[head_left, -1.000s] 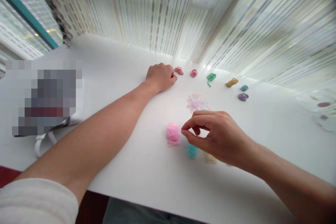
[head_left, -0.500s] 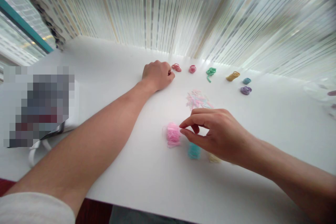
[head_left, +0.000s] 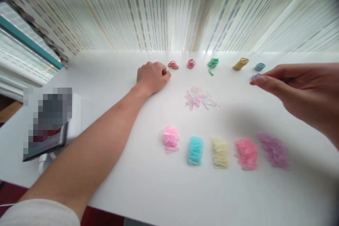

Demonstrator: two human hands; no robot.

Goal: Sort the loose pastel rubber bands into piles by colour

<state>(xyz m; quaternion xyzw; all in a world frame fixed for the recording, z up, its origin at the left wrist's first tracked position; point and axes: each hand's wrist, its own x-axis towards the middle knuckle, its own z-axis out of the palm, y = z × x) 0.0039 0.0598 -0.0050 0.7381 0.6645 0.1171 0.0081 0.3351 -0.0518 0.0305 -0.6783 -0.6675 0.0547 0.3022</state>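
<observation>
My left hand (head_left: 153, 78) rests curled in a fist on the white table (head_left: 137, 176), just left of some red loops (head_left: 173, 65); nothing shows in it. At the right, my right hand (head_left: 299, 88) has thumb and fingers pressed together over the purple loops (head_left: 255, 76), which are mostly hidden at its fingertips. Beyond it sits a blue coil (head_left: 260, 66). A loose pile of pale, mixed small strips (head_left: 198, 98) lies between the hands. Nearer are heaps in light pink (head_left: 171, 139), turquoise (head_left: 195, 151), cream (head_left: 219, 152), coral pink (head_left: 247, 153) and purple (head_left: 274, 150).
Along the back lie a pink coil (head_left: 191, 64), a green bundle (head_left: 213, 65) and a yellow one (head_left: 241, 64). A blurred-out device on a white stand (head_left: 74, 113) is at the left. A striped string curtain (head_left: 169, 10) hangs behind the table.
My right hand has moved from beside the light pink heap up and right to the purple loops, uncovering the nearer heaps. My left hand remains a fist by the red loops. The view has shifted.
</observation>
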